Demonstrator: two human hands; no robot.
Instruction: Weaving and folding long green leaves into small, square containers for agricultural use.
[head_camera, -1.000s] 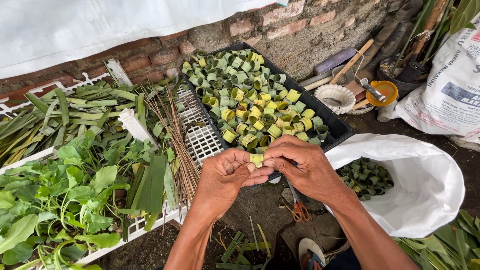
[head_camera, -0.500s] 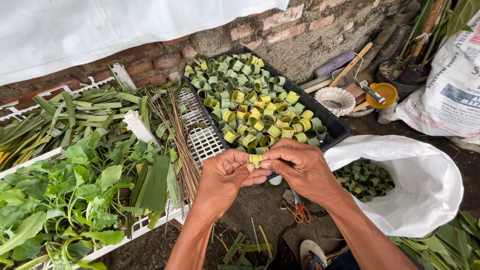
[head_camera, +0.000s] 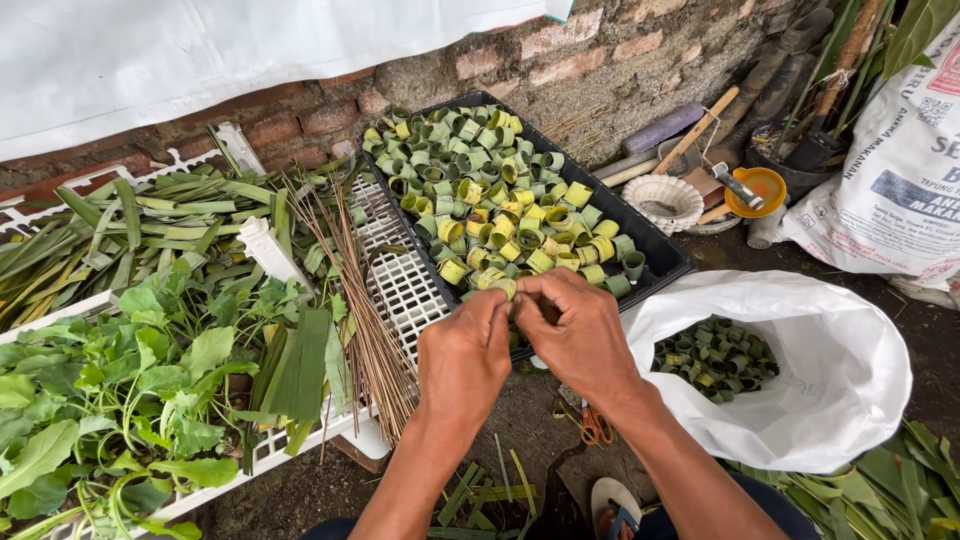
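Here the fingertips of the left hand (head_camera: 463, 352) and right hand (head_camera: 577, 330) pinch together on one small leaf ring (head_camera: 503, 288), held just over the near edge of the black tray (head_camera: 660, 248) heaped with such rings. Thin sticks (head_camera: 365, 300) lie on the white crate (head_camera: 400, 285) to the left; a white sack (head_camera: 830, 350) of rings sits to the right.
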